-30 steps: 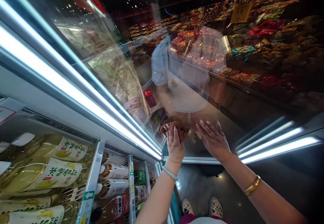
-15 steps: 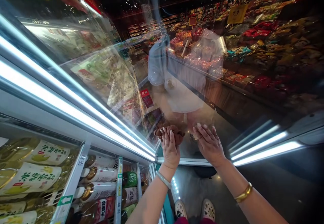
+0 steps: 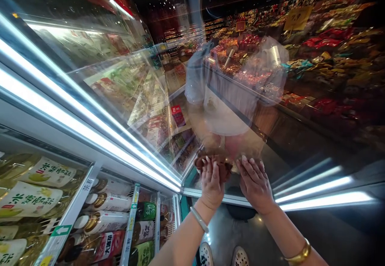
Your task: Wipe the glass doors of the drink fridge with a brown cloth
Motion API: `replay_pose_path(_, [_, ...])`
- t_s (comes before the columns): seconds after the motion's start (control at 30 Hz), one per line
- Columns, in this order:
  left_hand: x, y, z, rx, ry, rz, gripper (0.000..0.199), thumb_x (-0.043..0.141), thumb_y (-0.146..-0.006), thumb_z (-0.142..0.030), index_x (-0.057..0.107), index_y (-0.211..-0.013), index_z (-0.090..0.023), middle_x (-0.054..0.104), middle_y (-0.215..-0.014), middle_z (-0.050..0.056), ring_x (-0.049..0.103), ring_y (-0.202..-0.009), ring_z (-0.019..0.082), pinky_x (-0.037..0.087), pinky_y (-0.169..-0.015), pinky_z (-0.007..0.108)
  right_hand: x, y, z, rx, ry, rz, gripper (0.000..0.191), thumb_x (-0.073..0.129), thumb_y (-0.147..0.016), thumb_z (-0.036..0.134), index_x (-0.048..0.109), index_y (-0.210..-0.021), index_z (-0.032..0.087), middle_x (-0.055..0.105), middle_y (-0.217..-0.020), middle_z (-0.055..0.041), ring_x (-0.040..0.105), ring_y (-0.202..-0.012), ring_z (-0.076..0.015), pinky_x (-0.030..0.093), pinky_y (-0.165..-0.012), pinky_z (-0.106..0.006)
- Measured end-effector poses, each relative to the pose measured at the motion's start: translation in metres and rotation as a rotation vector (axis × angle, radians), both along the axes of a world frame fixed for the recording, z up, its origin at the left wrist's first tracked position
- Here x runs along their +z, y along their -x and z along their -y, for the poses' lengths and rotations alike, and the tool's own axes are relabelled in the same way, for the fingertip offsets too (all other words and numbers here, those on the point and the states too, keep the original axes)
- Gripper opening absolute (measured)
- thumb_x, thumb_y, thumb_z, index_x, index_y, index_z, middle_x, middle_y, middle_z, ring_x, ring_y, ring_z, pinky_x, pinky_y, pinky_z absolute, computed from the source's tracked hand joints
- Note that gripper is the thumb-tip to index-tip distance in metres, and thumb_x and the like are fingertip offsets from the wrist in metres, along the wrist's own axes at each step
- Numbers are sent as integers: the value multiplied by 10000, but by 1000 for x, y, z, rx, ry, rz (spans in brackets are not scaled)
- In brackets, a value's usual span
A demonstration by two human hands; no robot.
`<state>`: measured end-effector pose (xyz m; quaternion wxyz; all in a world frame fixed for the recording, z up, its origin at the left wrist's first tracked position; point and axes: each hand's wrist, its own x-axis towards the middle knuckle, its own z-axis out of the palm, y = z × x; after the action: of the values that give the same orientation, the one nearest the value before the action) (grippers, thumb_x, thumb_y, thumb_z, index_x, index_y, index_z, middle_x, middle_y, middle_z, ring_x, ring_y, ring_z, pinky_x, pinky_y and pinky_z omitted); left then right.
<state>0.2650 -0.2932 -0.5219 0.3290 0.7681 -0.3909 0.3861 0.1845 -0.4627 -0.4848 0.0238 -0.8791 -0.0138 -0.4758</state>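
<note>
Against the glass pane (image 3: pixel 192 146), a brown cloth (image 3: pixel 226 170) sits beneath the left hand (image 3: pixel 213 188), its open fingers laid flat, apparently to pin it there. The right hand (image 3: pixel 256 188) is open on the pane too, perhaps for steadiness. Shelf rails (image 3: pixel 130 228) front the drink bottles (image 3: pixel 105 222), likely holding them back. Counted: one cloth, two bangles (image 3: pixel 199 219), two clogs (image 3: pixel 206 254), at least three rails.

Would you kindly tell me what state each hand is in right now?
Left hand: open, laid over a brown cloth on the glass.
Right hand: open and empty, laid against the glass.
</note>
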Motion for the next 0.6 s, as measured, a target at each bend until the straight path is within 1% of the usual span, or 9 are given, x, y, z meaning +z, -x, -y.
replay_pose_path(0.07, [-8, 17, 26, -33, -17, 14, 919, 526, -877, -15, 193, -1721, -158, 220, -1773, 180, 196, -1664, 285, 447, -1270, 512, -2, 2, 5, 15, 6, 3, 810, 599, -988, 121, 257, -1707, 265, 600, -1552, -67, 551, -1480, -178, 232, -1377, -375])
replay_pose_path(0.13, [-12, 27, 43, -65, -36, 21, 924, 534, -881, -41, 178, -1726, -160, 285, -1758, 170, 259, -1651, 280, 487, -1243, 481, -5, 8, 15, 18, 15, -4, 793, 596, -993, 125, 268, -1704, 255, 574, -1575, -74, 551, -1481, -189, 254, -1371, -383])
replay_pose_path(0.2, [-11, 26, 42, -94, -58, 34, 906, 521, -887, -54, 216, -1724, -219, 361, -1740, 114, 331, -1629, 235, 496, -1236, 417, -8, 15, 26, 1, 28, 2, 795, 629, -977, 123, 306, -1692, 251, 553, -1593, -76, 540, -1493, -204, 259, -1371, -397])
replay_pose_path(0.27, [-6, 18, 29, -87, -55, 35, 880, 498, -895, -46, 262, -1713, -268, 376, -1738, 70, 354, -1619, 195, 471, -1253, 374, -9, 20, 34, -11, 45, 10, 822, 660, -949, 97, 328, -1685, 248, 544, -1600, -75, 518, -1511, -209, 256, -1373, -399])
replay_pose_path(0.33, [-2, 11, 20, -17, -7, -4, 878, 509, -902, -37, 232, -1719, -201, 280, -1768, 131, 282, -1649, 246, 426, -1289, 445, -9, 21, 34, -12, 33, 17, 841, 662, -937, 76, 323, -1687, 253, 534, -1610, -73, 494, -1530, -210, 253, -1375, -399])
replay_pose_path(0.4, [-1, 14, 25, 48, 39, -41, 894, 542, -906, -42, 183, -1721, -124, 164, -1784, 201, 187, -1670, 316, 397, -1299, 535, -9, 19, 32, -11, -3, 23, 831, 646, -951, 89, 314, -1691, 269, 517, -1624, -68, 473, -1545, -221, 246, -1378, -425])
replay_pose_path(0.47, [-5, 26, 46, 61, 49, -42, 904, 556, -911, -50, 159, -1721, -105, 116, -1788, 213, 148, -1675, 331, 417, -1285, 553, -11, 18, 32, 5, -22, 35, 815, 639, -969, 122, 299, -1696, 264, 490, -1641, -77, 454, -1558, -240, 253, -1376, -450])
replay_pose_path(0.53, [-10, 41, 71, 22, 14, -15, 892, 529, -921, -42, 152, -1725, -133, 192, -1784, 180, 209, -1668, 280, 479, -1250, 493, -14, 20, 38, 25, -25, 47, 809, 640, -974, 135, 292, -1699, 225, 442, -1671, -97, 412, -1582, -251, 264, -1373, -449])
replay_pose_path(0.6, [-14, 52, 89, -26, -28, 2, 886, 531, -924, -69, 154, -1725, -127, 243, -1774, 176, 259, -1656, 280, 521, -1214, 464, -18, 26, 48, 21, -43, 66, 814, 643, -966, 120, 293, -1697, 198, 379, -1707, -106, 356, -1611, -255, 263, -1374, -446])
